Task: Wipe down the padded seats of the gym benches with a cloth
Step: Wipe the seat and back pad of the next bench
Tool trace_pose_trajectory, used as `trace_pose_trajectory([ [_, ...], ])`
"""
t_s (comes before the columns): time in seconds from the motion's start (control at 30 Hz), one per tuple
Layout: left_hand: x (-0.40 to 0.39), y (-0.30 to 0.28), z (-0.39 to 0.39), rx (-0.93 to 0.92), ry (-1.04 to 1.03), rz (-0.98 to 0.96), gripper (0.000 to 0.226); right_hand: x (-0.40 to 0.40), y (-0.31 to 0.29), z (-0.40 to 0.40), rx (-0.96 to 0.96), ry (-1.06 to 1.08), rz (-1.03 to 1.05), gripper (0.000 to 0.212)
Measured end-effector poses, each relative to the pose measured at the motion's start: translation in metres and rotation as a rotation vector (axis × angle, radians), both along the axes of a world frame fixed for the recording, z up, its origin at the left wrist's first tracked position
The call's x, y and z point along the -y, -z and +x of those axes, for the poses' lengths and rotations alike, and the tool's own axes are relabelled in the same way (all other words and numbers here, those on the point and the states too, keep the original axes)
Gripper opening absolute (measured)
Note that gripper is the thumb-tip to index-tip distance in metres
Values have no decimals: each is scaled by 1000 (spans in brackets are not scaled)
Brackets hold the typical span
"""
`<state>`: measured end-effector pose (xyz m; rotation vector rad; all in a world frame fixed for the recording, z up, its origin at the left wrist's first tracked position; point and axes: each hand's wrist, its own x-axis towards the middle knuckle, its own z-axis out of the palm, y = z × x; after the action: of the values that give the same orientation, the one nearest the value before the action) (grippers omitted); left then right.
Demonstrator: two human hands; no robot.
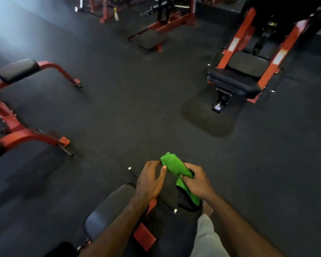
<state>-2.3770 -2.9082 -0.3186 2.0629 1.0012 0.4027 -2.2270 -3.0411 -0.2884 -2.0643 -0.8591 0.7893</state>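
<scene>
Green cloth [174, 166] held up in front of the person, above the dark rubber floor [130, 101], bunched and partly folded. Landmark for all positions: this cloth.

Right hand [197, 182]: fingers curled round the cloth's lower middle, clamping it. A tail of cloth hangs below that hand, green with a dark underside or edge; cannot tell whether the dark part is the same cloth.

Left hand [149, 179]: just left of the cloth, thumb and fingertips touching its upper end. Fingers bent, contact looks like a light pinch, though blur leaves the exact hold uncertain.

Below and left of the cloth: black padded seat [107, 212] of a bench, on a red frame [144, 236]. Cloth is not touching the pad; it is in the air above the bench's far end.

Directly below the cloth: light grey trouser leg [206, 238] and what appears to be a foot.

Far left of the cloth: red bench frame [11, 123] with splayed feet, a black pad [17, 69] at its upper end.

Up and right of the cloth, well apart: black padded bench [235, 80] in an orange-red frame, standing on a separate dark mat [208, 117].

Beyond the cloth, at the back: more red-framed equipment [167, 21], and a pale bottle [116, 14] on the floor, too small to identify.
</scene>
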Motion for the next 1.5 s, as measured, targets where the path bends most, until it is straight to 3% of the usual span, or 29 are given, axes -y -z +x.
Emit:
trace_pose_trajectory([
  [0.2,-22,21,98,-63,-200,-61,34,-51,10,121,-46,-107,40,40],
  [0.4,-56,-13,195,17,-387,-94,24,-122,-17,226,3,-282,50,45],
  [0.7,-149,-33,233,129,-669,-111,31,-250,-43,274,-24,-494,95,41],
  [1.03,-340,-46,187,214,-1024,-125,21,-501,-79,215,-48,-785,176,39],
  [1.23,-442,-67,118,198,-1123,-99,28,-625,-81,136,-113,-955,156,39],
  [1.37,-479,-96,68,196,-1168,-111,16,-691,-98,73,-133,-1046,204,35],
  [1.5,-518,-114,14,277,-1359,-39,14,-759,-110,-1,-132,-1185,221,31],
])
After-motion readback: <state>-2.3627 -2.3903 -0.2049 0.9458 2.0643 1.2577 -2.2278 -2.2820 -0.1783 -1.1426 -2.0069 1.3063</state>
